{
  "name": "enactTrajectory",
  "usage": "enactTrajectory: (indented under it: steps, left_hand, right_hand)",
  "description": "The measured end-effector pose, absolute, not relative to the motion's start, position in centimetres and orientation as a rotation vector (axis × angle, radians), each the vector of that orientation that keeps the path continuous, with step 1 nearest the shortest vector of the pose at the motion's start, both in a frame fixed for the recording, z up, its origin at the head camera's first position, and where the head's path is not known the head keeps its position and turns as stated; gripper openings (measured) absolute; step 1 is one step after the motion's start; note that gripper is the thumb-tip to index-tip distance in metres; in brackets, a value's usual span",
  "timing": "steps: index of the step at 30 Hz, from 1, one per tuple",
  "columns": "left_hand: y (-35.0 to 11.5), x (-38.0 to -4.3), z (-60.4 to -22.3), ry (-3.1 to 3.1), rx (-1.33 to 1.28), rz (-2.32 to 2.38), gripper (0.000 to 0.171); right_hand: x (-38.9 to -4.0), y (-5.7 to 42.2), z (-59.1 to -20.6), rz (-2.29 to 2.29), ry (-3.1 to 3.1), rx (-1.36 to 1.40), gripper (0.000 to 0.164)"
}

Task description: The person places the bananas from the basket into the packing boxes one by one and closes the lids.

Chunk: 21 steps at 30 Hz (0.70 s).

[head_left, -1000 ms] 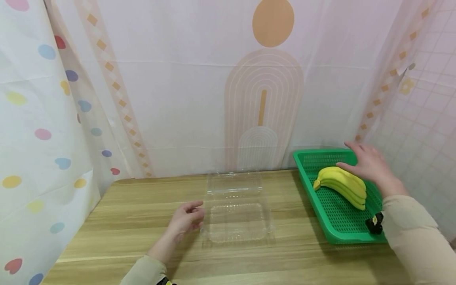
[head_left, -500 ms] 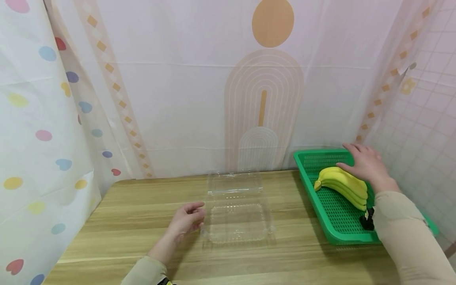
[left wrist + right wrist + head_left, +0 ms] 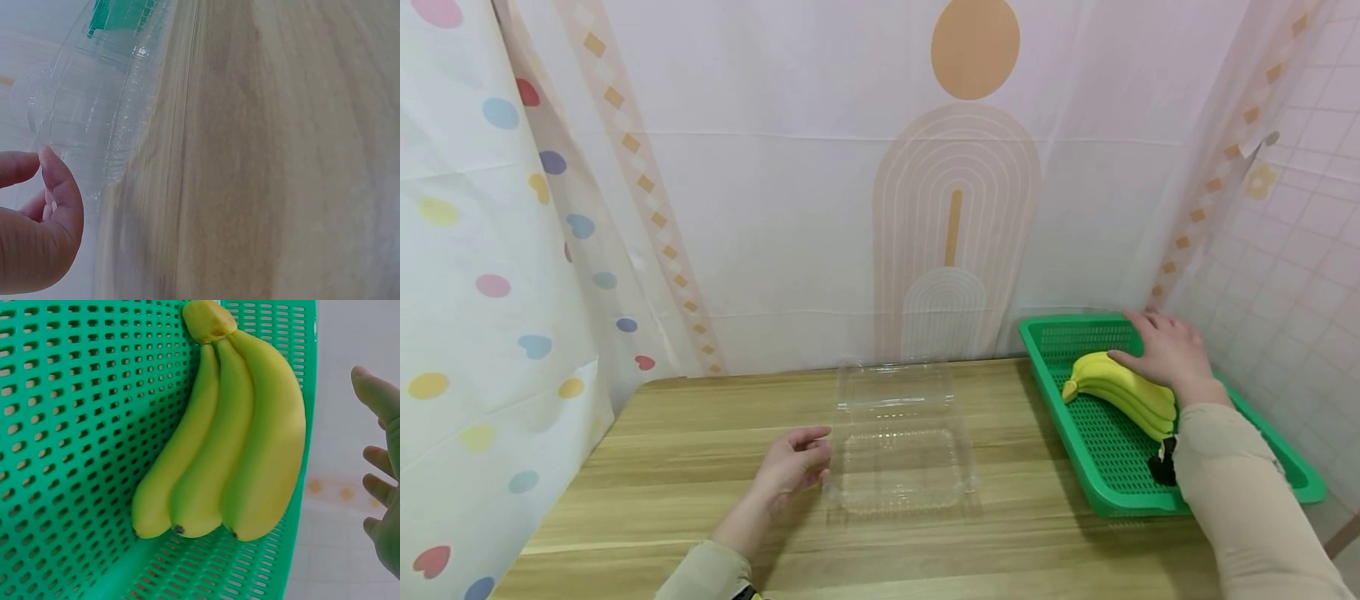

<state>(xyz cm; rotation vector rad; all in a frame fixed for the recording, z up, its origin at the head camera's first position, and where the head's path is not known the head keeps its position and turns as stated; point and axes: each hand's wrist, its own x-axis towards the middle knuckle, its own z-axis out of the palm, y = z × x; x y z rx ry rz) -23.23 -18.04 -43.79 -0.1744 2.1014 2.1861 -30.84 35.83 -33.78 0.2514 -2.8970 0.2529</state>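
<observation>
A clear plastic clamshell container [image 3: 902, 471] lies with its lid folded back on the table. At its left rim, my left hand [image 3: 792, 460] pinches the edge between thumb and finger; the left wrist view shows these fingertips [image 3: 49, 153] meeting at the rim. A bunch of yellow bananas [image 3: 1116, 387], greenish along the sides, lies inside a green plastic basket [image 3: 1086, 467]. Over the bunch's right side hovers my right hand [image 3: 1172, 354], fingers spread and thumb apart. In the right wrist view the bananas [image 3: 231, 444] show whole, with the hand [image 3: 384, 475] beside them.
The wooden table [image 3: 685, 467] ends against a patterned curtain [image 3: 775, 208] at the back. On the left hangs a dotted curtain [image 3: 490, 333]. The basket's right side stands near a grid-patterned curtain [image 3: 1300, 317].
My right hand has come slightly lower and to the left over the bananas. The left hand and the container have stayed put.
</observation>
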Motion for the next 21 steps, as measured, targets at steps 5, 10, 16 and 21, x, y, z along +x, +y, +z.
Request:
enactTrajectory:
  steps: [5, 10, 16, 21]
  left_hand:
    - [-18.0, -23.2, -43.8, 2.104, -0.17, 2.185, 0.043]
    - [-18.0, -23.3, -43.7, 2.099, -0.183, 2.193, 0.043]
    - [-18.0, -23.3, -43.7, 2.096, -0.18, 2.193, 0.044]
    - [-17.9, -23.2, -43.7, 2.098, -0.16, 2.19, 0.043]
  right_hand:
    - [-31.0, 35.9, -34.5, 0.248, -2.937, 0.246, 0.083]
    - [-31.0, 36.0, -35.2, 0.255, -2.961, 0.258, 0.085]
    - [-30.9, 36.0, -35.8, 0.315, -2.983, 0.245, 0.089]
    - [-30.8, 36.2, -36.4, 0.343, -3.022, 0.229, 0.092]
